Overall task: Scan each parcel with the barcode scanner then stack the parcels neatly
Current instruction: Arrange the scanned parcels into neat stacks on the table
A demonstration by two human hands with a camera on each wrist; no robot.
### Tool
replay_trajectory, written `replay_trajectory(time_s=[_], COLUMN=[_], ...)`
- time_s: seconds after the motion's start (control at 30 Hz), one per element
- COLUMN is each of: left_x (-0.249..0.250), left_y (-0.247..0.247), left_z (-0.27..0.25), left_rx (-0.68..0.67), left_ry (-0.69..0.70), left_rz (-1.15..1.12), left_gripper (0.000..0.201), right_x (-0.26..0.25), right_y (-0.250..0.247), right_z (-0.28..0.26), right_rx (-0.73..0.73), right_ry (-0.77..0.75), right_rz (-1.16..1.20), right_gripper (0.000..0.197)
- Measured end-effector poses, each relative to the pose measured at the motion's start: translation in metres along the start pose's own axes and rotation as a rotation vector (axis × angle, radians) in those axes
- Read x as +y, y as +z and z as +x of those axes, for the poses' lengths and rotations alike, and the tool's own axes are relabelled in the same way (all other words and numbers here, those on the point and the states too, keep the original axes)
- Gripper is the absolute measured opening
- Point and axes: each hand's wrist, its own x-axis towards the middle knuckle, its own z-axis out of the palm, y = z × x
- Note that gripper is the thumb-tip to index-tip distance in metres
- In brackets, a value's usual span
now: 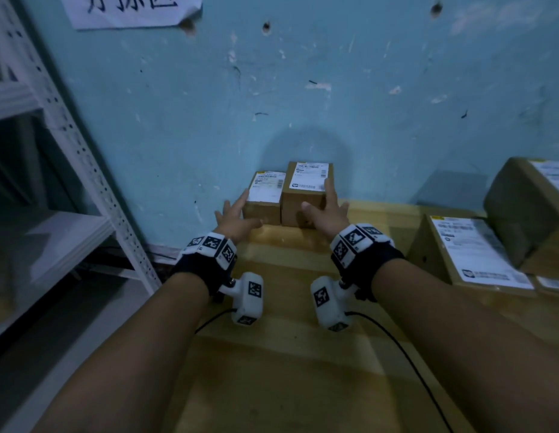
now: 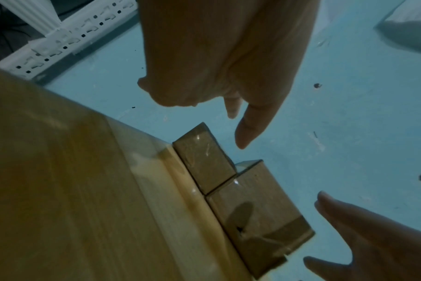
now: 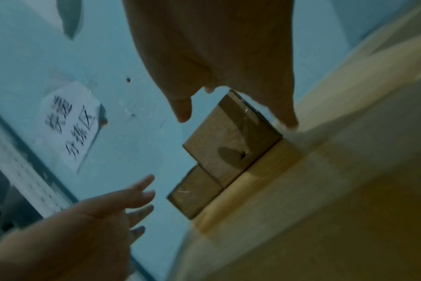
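Observation:
Two small cardboard parcels with white labels stand side by side against the blue wall at the table's far edge: a lower one (image 1: pixel 265 198) (image 2: pixel 204 161) (image 3: pixel 195 194) on the left and a taller one (image 1: pixel 306 195) (image 2: pixel 257 209) (image 3: pixel 231 140) on the right. My left hand (image 1: pixel 237 214) (image 2: pixel 228 76) reaches with spread fingers toward the lower parcel's left side, holding nothing. My right hand (image 1: pixel 326 214) (image 3: pixel 216 57) is spread over the taller parcel's front and right side; I cannot tell whether it touches. No barcode scanner is in view.
Larger labelled parcels (image 1: pixel 478 251) and a box (image 1: pixel 531 207) on top of them sit at the right of the wooden table (image 1: pixel 287 354). A white metal shelf (image 1: pixel 68 135) stands to the left. A paper sign (image 1: pixel 131 7) hangs on the wall.

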Motion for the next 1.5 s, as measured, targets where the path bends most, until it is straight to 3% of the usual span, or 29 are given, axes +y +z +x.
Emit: replay_trajectory(time_s=[0.1,0.23,0.47,0.7,0.87,0.97,1.07,1.2,1.3,1.5], left_x=[0.013,0.043,0.106,0.17,0.203,0.213,0.219,0.224,0.224,0.212], left_y=[-0.002,0.003,0.053,0.122,0.159,0.177,0.188,0.188,0.181,0.159], left_z=[-0.023,-0.059,-0.133,-0.19,-0.202,-0.201,-0.202,-0.205,-0.211,-0.213], left_rx=[0.053,0.064,-0.078,-0.349,-0.442,-0.485,-0.528,-0.474,-0.46,-0.453], left_ry=[0.097,0.169,0.317,0.331,0.316,0.259,0.161,0.108,0.109,0.086], left_rz=[-0.211,-0.371,-0.489,-0.411,-0.37,-0.382,-0.459,-0.467,-0.485,-0.6], left_gripper=[0.07,0.047,0.039,0.044,0.05,0.048,0.013,0.019,0.037,0.038], right_x=[-0.009,-0.027,-0.028,0.013,0.044,0.056,0.059,0.056,0.054,0.036], right_y=[-0.005,-0.023,-0.112,-0.213,-0.259,-0.267,-0.267,-0.262,-0.255,-0.234], right_z=[-0.024,-0.071,-0.154,-0.192,-0.198,-0.192,-0.187,-0.18,-0.18,-0.182], right_rx=[0.095,0.133,0.384,0.591,0.569,0.489,0.461,0.486,0.48,0.505], right_ry=[-0.006,-0.127,-0.313,-0.116,0.08,0.16,0.169,0.189,0.172,0.081], right_rz=[0.025,0.148,-0.019,-0.184,-0.349,-0.416,-0.391,-0.404,-0.451,-0.494], right_gripper=[0.074,0.064,0.04,0.045,0.057,0.058,0.055,0.052,0.052,0.05])
